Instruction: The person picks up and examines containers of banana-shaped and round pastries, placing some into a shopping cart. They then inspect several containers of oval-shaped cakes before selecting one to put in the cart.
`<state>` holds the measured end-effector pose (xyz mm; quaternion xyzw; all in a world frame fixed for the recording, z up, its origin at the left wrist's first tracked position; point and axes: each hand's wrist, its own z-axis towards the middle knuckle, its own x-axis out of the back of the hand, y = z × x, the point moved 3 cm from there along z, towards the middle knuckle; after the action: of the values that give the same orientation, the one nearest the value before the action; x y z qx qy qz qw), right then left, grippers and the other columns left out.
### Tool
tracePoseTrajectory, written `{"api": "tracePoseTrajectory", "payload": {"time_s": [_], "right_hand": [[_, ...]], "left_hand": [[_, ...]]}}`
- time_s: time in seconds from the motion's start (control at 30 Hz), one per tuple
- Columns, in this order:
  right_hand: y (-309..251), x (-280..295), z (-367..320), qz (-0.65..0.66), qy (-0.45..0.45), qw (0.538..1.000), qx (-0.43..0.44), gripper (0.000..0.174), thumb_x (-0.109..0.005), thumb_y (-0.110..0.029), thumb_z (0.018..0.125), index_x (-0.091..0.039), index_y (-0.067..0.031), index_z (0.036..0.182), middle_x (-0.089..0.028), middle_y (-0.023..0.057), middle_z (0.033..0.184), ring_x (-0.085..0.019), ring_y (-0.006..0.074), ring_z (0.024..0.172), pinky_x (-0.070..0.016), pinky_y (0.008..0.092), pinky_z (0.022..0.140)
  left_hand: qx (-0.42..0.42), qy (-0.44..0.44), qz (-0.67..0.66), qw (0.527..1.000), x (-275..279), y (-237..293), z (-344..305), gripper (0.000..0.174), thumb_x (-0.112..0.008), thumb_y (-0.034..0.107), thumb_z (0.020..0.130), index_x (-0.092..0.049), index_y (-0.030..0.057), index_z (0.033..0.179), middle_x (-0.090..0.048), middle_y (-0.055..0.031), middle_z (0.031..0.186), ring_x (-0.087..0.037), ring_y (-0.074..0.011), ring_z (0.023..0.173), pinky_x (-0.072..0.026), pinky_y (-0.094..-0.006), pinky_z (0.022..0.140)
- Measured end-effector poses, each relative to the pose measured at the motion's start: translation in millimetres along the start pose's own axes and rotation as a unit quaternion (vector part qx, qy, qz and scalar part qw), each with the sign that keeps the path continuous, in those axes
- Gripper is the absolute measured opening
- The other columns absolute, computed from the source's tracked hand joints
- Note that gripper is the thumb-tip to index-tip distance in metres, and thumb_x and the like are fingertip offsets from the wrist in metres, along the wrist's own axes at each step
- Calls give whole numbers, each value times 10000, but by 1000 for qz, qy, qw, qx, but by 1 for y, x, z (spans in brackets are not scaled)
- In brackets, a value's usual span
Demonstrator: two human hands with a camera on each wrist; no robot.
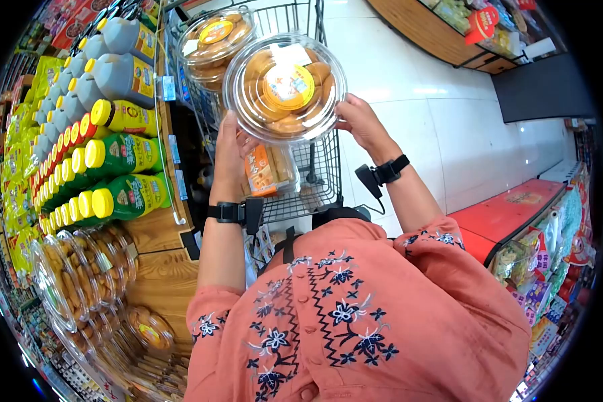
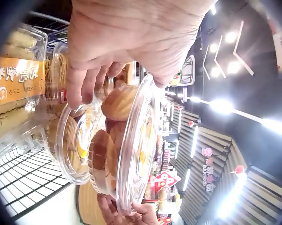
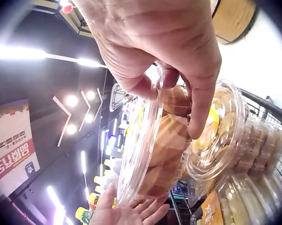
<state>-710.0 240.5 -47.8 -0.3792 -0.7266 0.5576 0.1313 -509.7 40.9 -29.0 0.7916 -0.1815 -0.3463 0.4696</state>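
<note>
A round clear plastic tub of brown pastries [image 1: 285, 87] with a yellow label is held level over the shopping cart in the head view. My left hand [image 1: 232, 149] holds its lower left edge, thumb at the lid rim and fingers beneath. On the right rim, my right hand [image 1: 364, 123] pinches the tub between thumb and fingers. In the left wrist view the tub [image 2: 117, 145] shows from the side, the left hand [image 2: 136, 42] at its near edge. The right hand [image 3: 164, 51] grips the rim in the right wrist view.
Inside the cart [image 1: 325, 161] are another round tub [image 1: 214, 33] and an orange-labelled pack [image 1: 261, 169]. Bottles [image 1: 130, 154] and stacked pastry tubs [image 1: 80, 275] line the wooden shelf at left. A red counter [image 1: 509, 211] stands at right, beyond white floor tiles [image 1: 415, 134].
</note>
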Motion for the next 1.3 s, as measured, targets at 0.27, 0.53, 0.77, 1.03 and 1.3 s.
{"api": "tracePoseTrajectory", "payload": {"time_s": [0.27,0.53,0.77,1.03,1.3], "right_hand": [[-23,-63,-43,-31,-138,990,-7,322,-555,-157,914,-591,-33,1210,-644,35,1097,-637,123,973,-554,307,876],[-14,-119,-69,-109,-270,956,-24,322,-615,-240,901,-620,-47,1160,-650,14,1062,-606,100,935,-538,304,902],[-9,-191,-92,-131,-386,912,-31,330,-638,-260,916,-629,-40,1162,-655,34,1093,-645,124,921,-543,305,898],[-5,-267,-116,-174,-473,864,-13,227,-642,-256,926,-631,-58,1036,-644,27,1109,-606,99,975,-517,283,878],[-19,-329,-138,-160,-488,858,4,226,-637,-241,928,-640,-69,1075,-607,-19,1036,-577,80,948,-481,266,861]], "left_hand": [[-94,-5,-63,994,32,28,-79,471,-424,344,1085,-447,21,1428,-584,-106,1367,-604,-210,1227,-512,-354,1019],[-123,113,-90,982,80,25,-190,480,-394,348,1089,-443,6,1423,-587,-142,1355,-621,-244,1200,-542,-390,979],[-177,200,-77,961,105,34,-278,531,-394,366,1087,-366,21,1490,-517,-143,1426,-567,-257,1266,-549,-430,958],[-279,287,-138,906,135,36,-343,507,-440,326,1081,-413,-36,1436,-528,-150,1406,-549,-226,1268,-448,-367,1076],[-306,350,-169,869,141,32,-388,493,-463,336,1071,-457,-37,1392,-585,-139,1328,-608,-221,1186,-511,-374,992]]}}
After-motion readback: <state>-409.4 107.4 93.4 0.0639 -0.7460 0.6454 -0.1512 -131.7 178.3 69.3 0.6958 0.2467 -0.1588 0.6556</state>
